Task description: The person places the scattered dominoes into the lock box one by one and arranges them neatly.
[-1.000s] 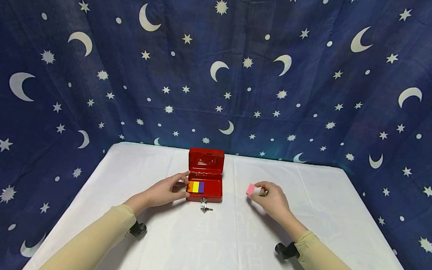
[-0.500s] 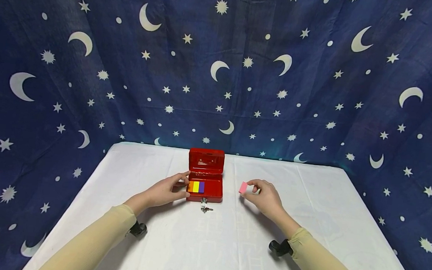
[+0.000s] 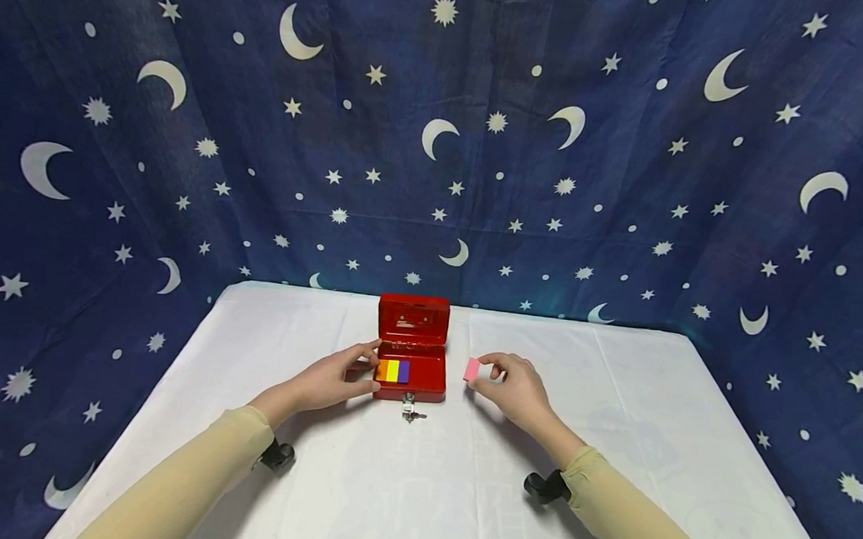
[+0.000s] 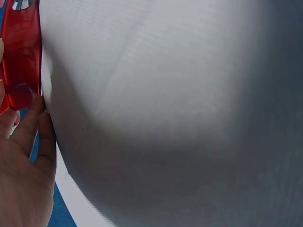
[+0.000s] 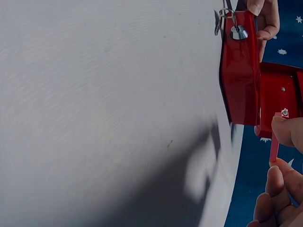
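Note:
My left hand [image 3: 330, 377] holds the left side of an open red cash box [image 3: 426, 393], thumb by the front corner and index finger by the back corner. Inside, along the left end, lie an orange block [image 3: 382, 370], a yellow block [image 3: 392, 371] and a purple block [image 3: 403, 372], side by side. To the right of the box, my right hand [image 3: 519, 390] pinches a small flat pink block [image 3: 472, 369] between thumb and fingertip. The right wrist view shows this pink block [image 5: 274, 142] edge-on, held above the table.
The raised lid [image 3: 413, 320] stands at the back of the box. Keys [image 3: 414, 416] hang from the front lock [image 5: 239, 32]. A white cloth [image 3: 385, 500] covers the table, and a dark blue curtain [image 3: 438, 178] with moons and stars rises behind it.
My right hand has moved left toward the box, carrying the pink block. My left hand, the box and the blocks inside have stayed put.

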Motion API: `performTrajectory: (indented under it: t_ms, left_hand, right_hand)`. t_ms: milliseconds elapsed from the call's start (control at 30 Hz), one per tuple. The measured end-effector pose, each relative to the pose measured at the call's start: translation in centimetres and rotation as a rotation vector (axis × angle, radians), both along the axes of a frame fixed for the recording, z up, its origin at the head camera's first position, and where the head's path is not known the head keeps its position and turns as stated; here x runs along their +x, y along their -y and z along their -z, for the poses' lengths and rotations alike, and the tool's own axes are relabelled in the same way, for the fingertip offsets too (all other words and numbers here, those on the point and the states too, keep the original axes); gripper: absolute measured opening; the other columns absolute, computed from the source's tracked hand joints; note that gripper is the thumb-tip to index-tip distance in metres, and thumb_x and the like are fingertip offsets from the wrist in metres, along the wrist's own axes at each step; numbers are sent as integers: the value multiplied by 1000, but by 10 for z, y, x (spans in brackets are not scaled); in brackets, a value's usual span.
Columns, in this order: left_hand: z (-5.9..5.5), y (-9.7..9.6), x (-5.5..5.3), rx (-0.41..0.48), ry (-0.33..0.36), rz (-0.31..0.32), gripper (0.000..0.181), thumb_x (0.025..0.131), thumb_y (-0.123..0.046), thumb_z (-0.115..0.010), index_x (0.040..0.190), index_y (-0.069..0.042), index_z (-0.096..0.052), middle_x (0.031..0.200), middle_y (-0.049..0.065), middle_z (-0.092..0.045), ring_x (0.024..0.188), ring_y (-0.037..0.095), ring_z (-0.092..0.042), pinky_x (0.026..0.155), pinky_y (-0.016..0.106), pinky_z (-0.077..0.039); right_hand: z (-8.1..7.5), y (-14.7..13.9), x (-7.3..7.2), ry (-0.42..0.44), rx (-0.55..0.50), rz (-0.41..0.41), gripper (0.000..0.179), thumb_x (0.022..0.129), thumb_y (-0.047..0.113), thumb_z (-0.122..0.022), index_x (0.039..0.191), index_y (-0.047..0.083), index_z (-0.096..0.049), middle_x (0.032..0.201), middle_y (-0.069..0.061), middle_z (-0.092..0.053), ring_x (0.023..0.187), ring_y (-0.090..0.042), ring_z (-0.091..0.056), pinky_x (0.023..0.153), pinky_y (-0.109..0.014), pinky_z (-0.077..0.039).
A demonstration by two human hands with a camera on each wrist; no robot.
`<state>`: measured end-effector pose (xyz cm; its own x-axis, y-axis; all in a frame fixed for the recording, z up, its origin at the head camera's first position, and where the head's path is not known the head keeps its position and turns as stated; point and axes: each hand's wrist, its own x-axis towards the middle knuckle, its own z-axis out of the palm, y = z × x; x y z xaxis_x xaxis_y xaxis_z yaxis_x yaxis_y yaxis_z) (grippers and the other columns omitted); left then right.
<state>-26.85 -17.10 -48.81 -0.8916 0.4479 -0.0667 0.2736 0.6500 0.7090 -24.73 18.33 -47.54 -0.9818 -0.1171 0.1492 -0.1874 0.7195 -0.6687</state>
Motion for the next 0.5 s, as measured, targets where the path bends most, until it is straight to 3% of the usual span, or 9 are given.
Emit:
performTrajectory:
  t_ms: [500]
  left_hand:
    - [-4, 0, -1, -7, -31, 42, 35, 94, -42, -74, 118, -23, -58, 165, -9, -30, 132, 18, -57, 116, 51, -36]
  right_hand:
    - [-4, 18, -3, 43, -20, -53, 38, 85, 28, -82, 120, 16, -73, 86, 2, -56, 80, -20, -49, 63, -34, -42]
